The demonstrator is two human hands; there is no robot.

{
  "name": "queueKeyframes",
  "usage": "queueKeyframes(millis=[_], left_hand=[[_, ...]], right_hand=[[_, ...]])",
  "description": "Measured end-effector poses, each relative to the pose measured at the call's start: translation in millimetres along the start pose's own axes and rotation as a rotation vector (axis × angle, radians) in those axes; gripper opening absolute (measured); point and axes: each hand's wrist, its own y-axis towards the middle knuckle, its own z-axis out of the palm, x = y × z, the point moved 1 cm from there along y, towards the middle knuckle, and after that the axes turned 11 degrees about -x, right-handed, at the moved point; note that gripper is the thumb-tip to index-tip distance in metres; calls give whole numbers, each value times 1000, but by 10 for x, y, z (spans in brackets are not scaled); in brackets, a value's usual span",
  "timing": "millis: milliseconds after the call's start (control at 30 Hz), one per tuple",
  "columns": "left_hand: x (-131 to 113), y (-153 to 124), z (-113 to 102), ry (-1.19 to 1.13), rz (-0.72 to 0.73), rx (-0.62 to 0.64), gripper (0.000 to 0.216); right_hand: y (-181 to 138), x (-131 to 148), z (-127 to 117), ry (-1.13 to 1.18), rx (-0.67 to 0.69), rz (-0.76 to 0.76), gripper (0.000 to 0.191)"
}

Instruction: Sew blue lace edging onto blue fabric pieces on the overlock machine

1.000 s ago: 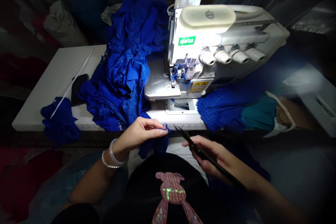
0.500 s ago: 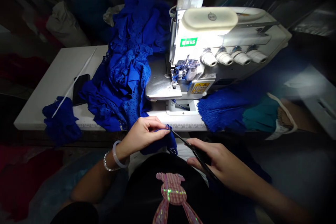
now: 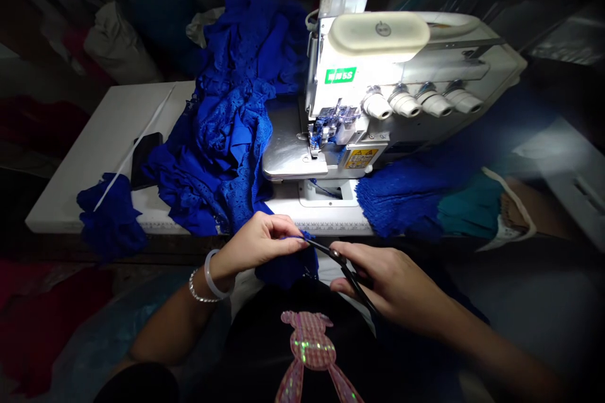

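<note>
The right hand (image 3: 392, 283) is moving closer to the left hand (image 3: 258, 242) than it was half a second ago, and it is bringing the black scissors (image 3: 348, 272) up to the blue lace piece (image 3: 288, 271) just in front of the overlock sewing machine (image 3: 373, 75). The left hand is pinching the top edge of that piece between thumb and fingertips, while the right hand is closing around the scissors' handles. The scissor blades are reaching the pinched edge, and a thin blue strand (image 3: 295, 238) appears to be running along it.

The lace is looking light, soft and limp, so it is likely to slump anywhere it is not held. Its open weave may also snag or fray if pulled hard. Taking hold close to the edge, right beside the blades, seems the surest grip. The deep blue piece is hanging in loose folds below the pinch, with its openwork pattern mostly lost in shadow. To the left of the machine, a heap of similar blue lace (image 3: 227, 138) is lying across the tabletop (image 3: 94, 157), and to its right, a gathered blue stack (image 3: 401, 198) is resting.
</note>
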Motion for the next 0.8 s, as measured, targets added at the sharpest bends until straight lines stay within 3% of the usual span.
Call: queueKeyframes(millis=[233, 433, 567, 667, 800], left_hand=[[-24, 4, 4, -49, -31, 40, 16], [-39, -1, 23, -23, 11, 83, 13], [-16, -3, 17, -65, -20, 38, 13], [12, -3, 26, -130, -167, -6, 19], [53, 4, 47, -270, -316, -55, 24]], right_hand=[[10, -29, 62, -40, -73, -53, 36], [-8, -39, 130, -93, -161, -98, 52], [-12, -75, 170, 226, -148, -20, 49], [-13, -100, 195, 478, -211, 99, 46], [-42, -99, 217, 524, -332, 216, 40]])
